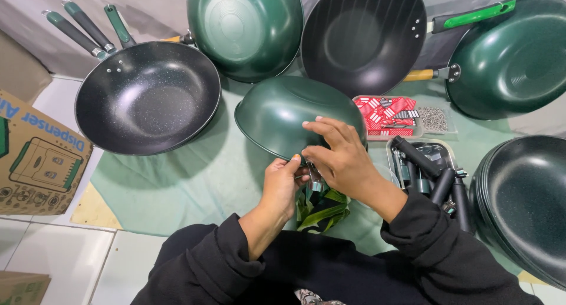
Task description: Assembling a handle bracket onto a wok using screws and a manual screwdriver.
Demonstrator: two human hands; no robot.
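Bright, even overhead light, soft glare on the pans (247,28), sharp focus, wide-angle bending at edges.

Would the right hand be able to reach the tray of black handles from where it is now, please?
Probably yes: the right hand rests on the green wok, and the tray of black handles lies just beside that forearm with nothing between them.

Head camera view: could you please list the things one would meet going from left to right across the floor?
Cardboard box → black speckled wok → left hand → right hand holding the upturned green wok → tray of black handles → stack of dark woks.
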